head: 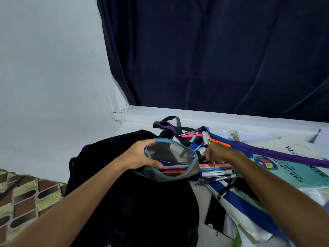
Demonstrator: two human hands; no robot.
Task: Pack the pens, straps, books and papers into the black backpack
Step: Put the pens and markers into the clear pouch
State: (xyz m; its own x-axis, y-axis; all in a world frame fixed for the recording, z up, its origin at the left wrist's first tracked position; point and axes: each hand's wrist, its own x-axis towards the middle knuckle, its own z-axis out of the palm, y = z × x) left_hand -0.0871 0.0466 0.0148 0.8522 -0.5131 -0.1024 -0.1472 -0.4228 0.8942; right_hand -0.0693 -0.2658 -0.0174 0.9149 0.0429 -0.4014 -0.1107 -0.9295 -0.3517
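You are on the pen step: your left hand (140, 157) grips the rim of a clear pencil pouch (170, 161) and holds its mouth open at the centre of the frame, over the black backpack (135, 202) that fills the lower middle. Several pens already lie inside the pouch. Your right hand (216, 155), fingers curled, presses down on the loose pens (213, 171) just right of the pouch; whether it has one pinched, you cannot tell. Next, I judge, lift a pen and slide it through the opening. More markers (199, 138) and the purple strap (277, 152) wait in the upper right, with books and papers (292, 173) on the tabletop at right.
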